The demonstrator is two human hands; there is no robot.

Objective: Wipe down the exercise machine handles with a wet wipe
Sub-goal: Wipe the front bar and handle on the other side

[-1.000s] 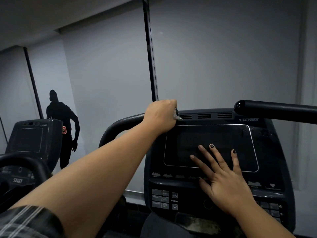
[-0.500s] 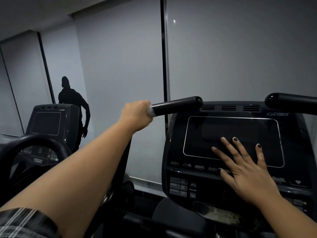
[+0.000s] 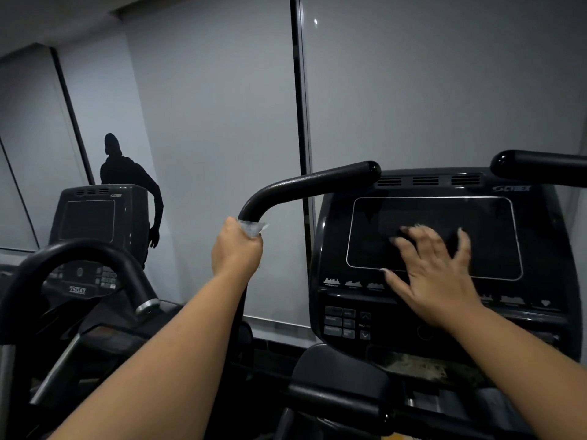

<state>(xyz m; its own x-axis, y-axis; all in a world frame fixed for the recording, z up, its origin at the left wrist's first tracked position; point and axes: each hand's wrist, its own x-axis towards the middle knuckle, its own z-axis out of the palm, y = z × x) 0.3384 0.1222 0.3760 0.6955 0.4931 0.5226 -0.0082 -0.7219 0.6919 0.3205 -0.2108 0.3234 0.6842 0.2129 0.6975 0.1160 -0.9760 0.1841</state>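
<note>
Our left hand (image 3: 236,249) grips wet wipe (image 3: 254,227) round left handle (image 3: 311,182); right hand (image 3: 435,274) fingers spread, blurred, over console screen (image 3: 413,214); neighbouring machine (image 3: 89,217) left.

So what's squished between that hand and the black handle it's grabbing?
A wet wipe: in the head view the left hand grips the left handle through it, and a crumpled pale corner pokes out at the top of the hand.

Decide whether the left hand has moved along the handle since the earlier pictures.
Yes. The left hand, gripping the wet wipe, slid down the handle, from its tip past the bend.
</note>
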